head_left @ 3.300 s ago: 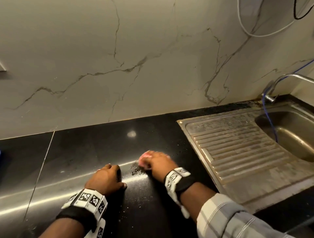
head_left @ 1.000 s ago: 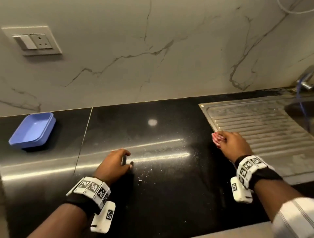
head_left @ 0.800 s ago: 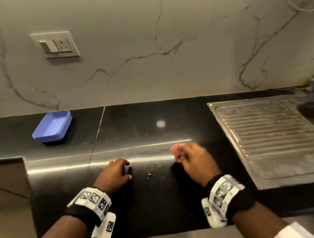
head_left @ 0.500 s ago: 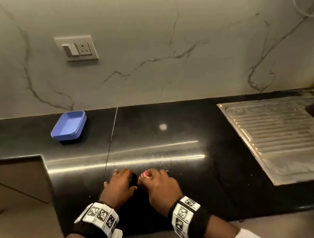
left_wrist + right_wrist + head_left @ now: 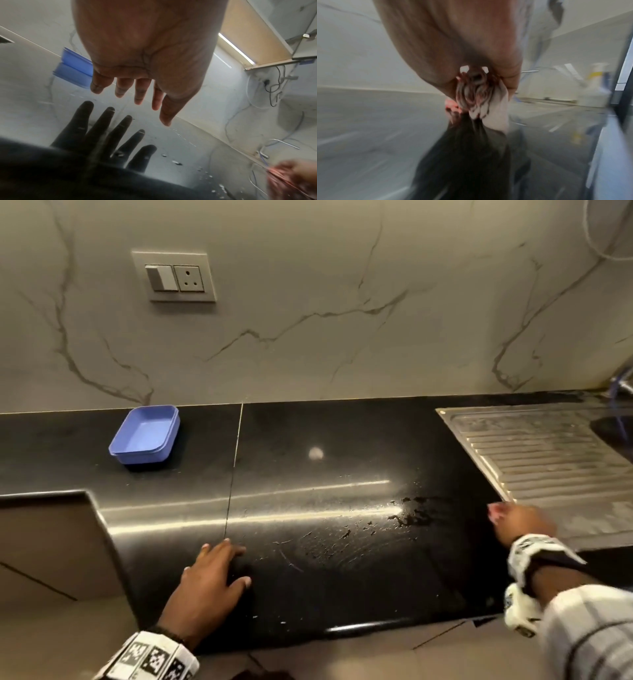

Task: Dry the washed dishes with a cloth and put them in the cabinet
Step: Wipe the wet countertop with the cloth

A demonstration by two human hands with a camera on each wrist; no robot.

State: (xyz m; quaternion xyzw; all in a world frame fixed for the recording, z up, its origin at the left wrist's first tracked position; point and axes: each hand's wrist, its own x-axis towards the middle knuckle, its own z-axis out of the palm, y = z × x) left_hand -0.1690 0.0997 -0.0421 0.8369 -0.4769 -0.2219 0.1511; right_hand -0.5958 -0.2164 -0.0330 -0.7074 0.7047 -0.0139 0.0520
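Note:
My right hand [image 5: 513, 523] grips a bunched pink and white cloth [image 5: 494, 513] at the near left corner of the steel drainboard [image 5: 548, 453]. In the right wrist view the cloth [image 5: 481, 100] is crumpled under the curled fingers and the picture is blurred. My left hand [image 5: 212, 577] hovers just over the black countertop [image 5: 308, 440] with its fingers straight and spread, holding nothing; the left wrist view shows the fingers [image 5: 123, 89] above their dark reflection. A blue rectangular plastic dish [image 5: 145, 434] sits upright at the back left, near the wall.
Water droplets and smears [image 5: 407, 513] lie on the counter between my hands. A switch and socket plate [image 5: 174, 277] is on the marble wall. The counter's front edge [image 5: 376, 626] runs near me, with a recessed corner [image 5: 78, 494] at left. A tap [image 5: 621, 380] stands far right.
My right hand swept the cloth from beside my left hand rightwards to the drainboard's corner, leaving smeared water. My left hand's fingers straightened and spread. The view shifted left and back.

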